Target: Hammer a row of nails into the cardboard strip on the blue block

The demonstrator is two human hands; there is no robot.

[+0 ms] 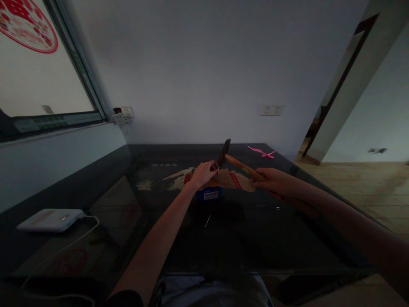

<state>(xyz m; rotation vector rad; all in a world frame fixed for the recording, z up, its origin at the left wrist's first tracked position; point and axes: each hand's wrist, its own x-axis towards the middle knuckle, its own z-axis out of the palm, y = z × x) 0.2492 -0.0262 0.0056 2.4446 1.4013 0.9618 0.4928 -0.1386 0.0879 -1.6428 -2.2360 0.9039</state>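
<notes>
My right hand (270, 179) is wrapped round the wooden handle of a hammer (241, 165). Its dark head (224, 151) is raised just beyond my left fingers. My left hand (206, 174) is closed in a pinch over a long tan piece with a red band, shaped like a shoe sole (234, 179). What the fingertips pinch, if anything, is too small to make out. This piece lies across a small blue box (209, 194) with a white label. In front of the box, a thin light-coloured sliver, like a needle or nail (208, 221), lies on the table.
The dark glossy table (179, 247) reflects the window. A white power bank-like device (51, 220) with a white cable (64, 247) lies at the left. A pink ribbon (262, 152) is at the far right, near the wall. Sockets (271, 110) are on the wall.
</notes>
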